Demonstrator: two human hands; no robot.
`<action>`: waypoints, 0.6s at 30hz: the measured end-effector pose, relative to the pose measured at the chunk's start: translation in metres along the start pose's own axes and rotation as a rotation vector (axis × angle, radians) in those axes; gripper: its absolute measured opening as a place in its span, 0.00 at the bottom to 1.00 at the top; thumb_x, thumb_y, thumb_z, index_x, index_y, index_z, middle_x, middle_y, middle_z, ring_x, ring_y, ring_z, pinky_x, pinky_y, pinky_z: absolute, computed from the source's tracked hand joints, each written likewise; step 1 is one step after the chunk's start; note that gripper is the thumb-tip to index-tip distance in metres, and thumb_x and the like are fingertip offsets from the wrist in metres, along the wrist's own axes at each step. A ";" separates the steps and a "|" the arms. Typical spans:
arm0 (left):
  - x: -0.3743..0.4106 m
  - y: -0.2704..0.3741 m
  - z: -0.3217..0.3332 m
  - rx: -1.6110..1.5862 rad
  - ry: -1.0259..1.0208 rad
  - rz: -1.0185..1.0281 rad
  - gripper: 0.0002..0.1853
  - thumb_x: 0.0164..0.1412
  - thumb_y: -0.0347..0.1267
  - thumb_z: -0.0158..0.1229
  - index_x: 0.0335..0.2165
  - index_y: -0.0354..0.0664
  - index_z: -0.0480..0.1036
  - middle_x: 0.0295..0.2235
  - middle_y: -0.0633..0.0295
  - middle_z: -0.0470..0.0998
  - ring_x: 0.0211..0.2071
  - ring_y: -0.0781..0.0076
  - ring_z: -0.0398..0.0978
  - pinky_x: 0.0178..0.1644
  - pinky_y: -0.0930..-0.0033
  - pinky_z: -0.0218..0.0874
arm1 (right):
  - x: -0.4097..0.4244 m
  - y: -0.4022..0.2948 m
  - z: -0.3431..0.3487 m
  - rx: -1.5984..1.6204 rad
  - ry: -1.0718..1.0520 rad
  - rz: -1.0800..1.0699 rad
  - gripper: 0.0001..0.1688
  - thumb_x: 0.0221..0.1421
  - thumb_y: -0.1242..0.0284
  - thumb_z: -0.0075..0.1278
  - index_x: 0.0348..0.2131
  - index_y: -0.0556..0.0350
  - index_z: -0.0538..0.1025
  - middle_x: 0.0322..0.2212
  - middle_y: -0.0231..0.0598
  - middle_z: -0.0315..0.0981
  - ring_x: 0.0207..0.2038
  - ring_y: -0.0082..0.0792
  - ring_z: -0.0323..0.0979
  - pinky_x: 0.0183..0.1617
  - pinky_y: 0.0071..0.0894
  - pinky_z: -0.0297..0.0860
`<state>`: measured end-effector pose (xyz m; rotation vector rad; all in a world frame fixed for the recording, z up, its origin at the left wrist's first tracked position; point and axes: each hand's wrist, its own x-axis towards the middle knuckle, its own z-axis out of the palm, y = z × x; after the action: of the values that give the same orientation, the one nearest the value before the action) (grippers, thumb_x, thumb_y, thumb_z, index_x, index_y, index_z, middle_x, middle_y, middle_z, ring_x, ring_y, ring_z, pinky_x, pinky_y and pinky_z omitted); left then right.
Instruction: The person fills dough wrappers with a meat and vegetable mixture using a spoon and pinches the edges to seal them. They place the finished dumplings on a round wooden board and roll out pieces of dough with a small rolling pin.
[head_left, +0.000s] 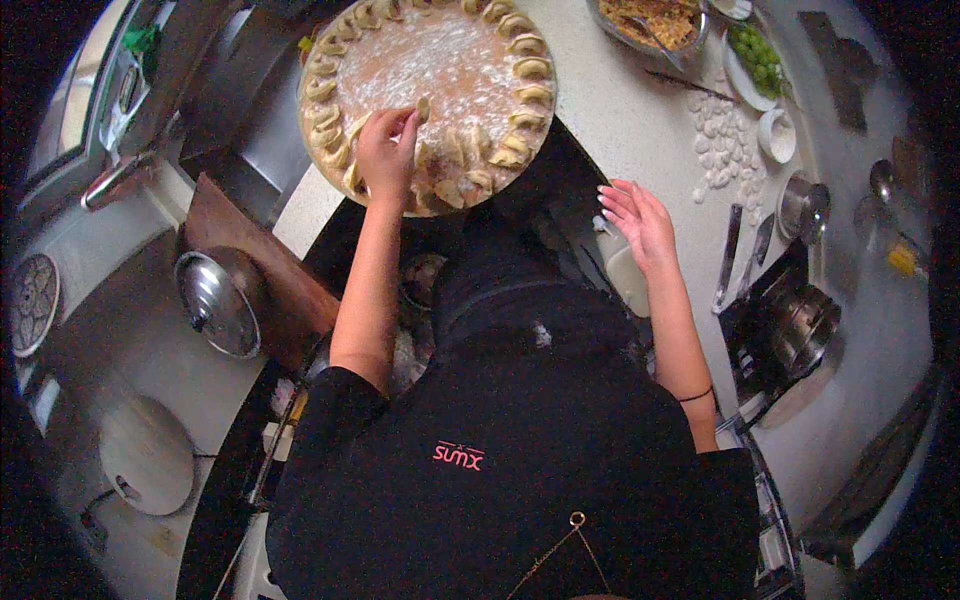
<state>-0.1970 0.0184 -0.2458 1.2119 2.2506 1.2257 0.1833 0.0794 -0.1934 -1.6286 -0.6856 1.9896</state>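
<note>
A round floured tray (420, 60) bears many folded dumplings around its rim, with a looser cluster at its near side. Above its lower left part is my left hand (388, 154), its thumb and fingers pinched on one dumpling (423, 110). To the right of the tray, my right hand (637, 221) is palm up with its fingers extended, holding nothing. Small flattened pieces of dough (720, 142) lie on the pale counter beyond it.
A glass bowl of filling (652, 26) with a spoon, a plate of green fruit (756, 60) and a small white bowl (777, 136) stand on the right counter. Pots (799, 330) are lower right. A lidded pot (217, 302) stands at left beside a brown board (247, 244).
</note>
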 end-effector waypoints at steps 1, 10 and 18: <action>0.006 0.006 0.006 -0.001 -0.034 0.006 0.07 0.60 0.31 0.67 0.35 0.39 0.83 0.30 0.59 0.81 0.30 0.68 0.80 0.36 0.68 0.70 | -0.001 0.006 -0.008 0.020 0.022 0.002 0.21 0.73 0.65 0.44 0.54 0.64 0.74 0.49 0.53 0.79 0.49 0.40 0.80 0.53 0.37 0.76; 0.001 0.018 0.081 0.112 -0.291 -0.119 0.11 0.58 0.39 0.66 0.33 0.42 0.83 0.28 0.55 0.84 0.29 0.55 0.82 0.36 0.59 0.72 | -0.009 0.021 -0.009 0.124 0.053 0.039 0.20 0.72 0.67 0.46 0.52 0.66 0.74 0.48 0.52 0.80 0.47 0.38 0.80 0.51 0.35 0.76; -0.008 0.028 0.087 0.329 -0.247 0.063 0.07 0.53 0.38 0.68 0.29 0.48 0.82 0.27 0.58 0.82 0.30 0.52 0.80 0.36 0.53 0.71 | -0.026 0.028 -0.036 0.187 0.128 0.009 0.19 0.71 0.68 0.46 0.53 0.66 0.74 0.47 0.51 0.81 0.45 0.36 0.80 0.49 0.33 0.76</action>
<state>-0.1253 0.0669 -0.2756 1.4692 2.2973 0.6934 0.2224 0.0441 -0.1986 -1.6313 -0.4318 1.8746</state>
